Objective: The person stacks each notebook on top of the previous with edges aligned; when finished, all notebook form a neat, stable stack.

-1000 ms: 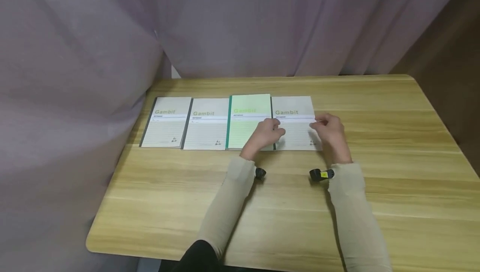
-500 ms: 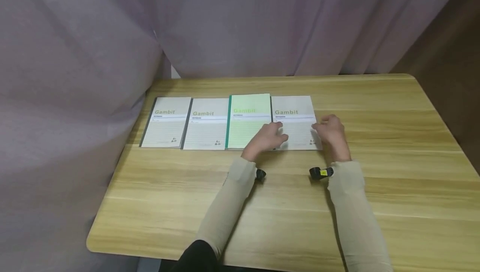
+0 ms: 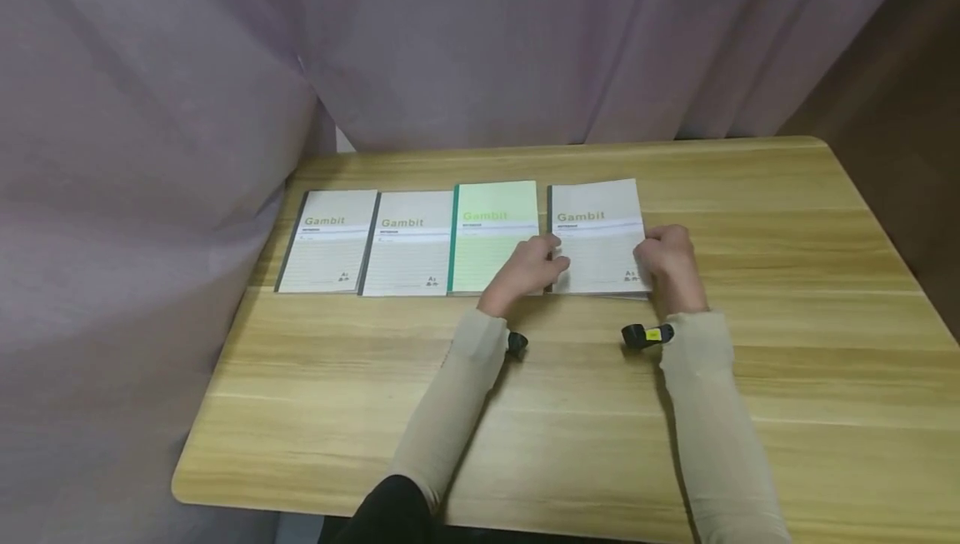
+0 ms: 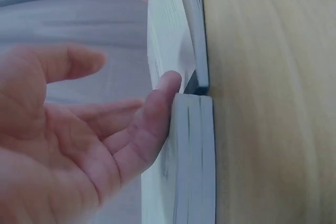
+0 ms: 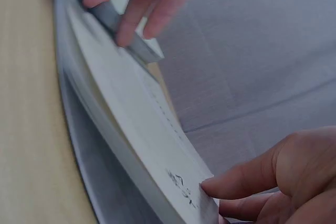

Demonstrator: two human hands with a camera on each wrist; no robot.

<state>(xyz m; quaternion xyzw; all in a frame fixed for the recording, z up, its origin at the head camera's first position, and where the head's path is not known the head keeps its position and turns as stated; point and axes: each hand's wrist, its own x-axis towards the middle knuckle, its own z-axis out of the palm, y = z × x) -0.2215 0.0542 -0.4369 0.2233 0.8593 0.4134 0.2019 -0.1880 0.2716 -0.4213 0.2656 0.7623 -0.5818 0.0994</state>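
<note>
Four would be several notebooks in a row; the rightmost white notebook [image 3: 596, 232] has its right side raised. My right hand [image 3: 670, 261] pinches that side, with the thumb [image 5: 247, 179] on the cover in the right wrist view. A grey sheet or cover [image 5: 100, 150] lies beneath it; whether it belongs to the same notebook I cannot tell. My left hand [image 3: 527, 267] is over the gap between the green notebook [image 3: 495, 227] and the white one. Its fingers [image 4: 152, 119] are loosely bent and touch near the notebook edges, the thumb apart.
Two more white notebooks, one at the far left [image 3: 326, 244] and one beside the green [image 3: 408, 244], lie flat on the wooden table [image 3: 570, 436]. Grey curtains [image 3: 480, 44] hang behind and at the left. Each wrist bears a small black camera [image 3: 647, 336].
The rightmost notebook's right side has come up with my right hand, and its spine has shifted right, leaving a gap beside the green notebook. My left hand has hardly moved.
</note>
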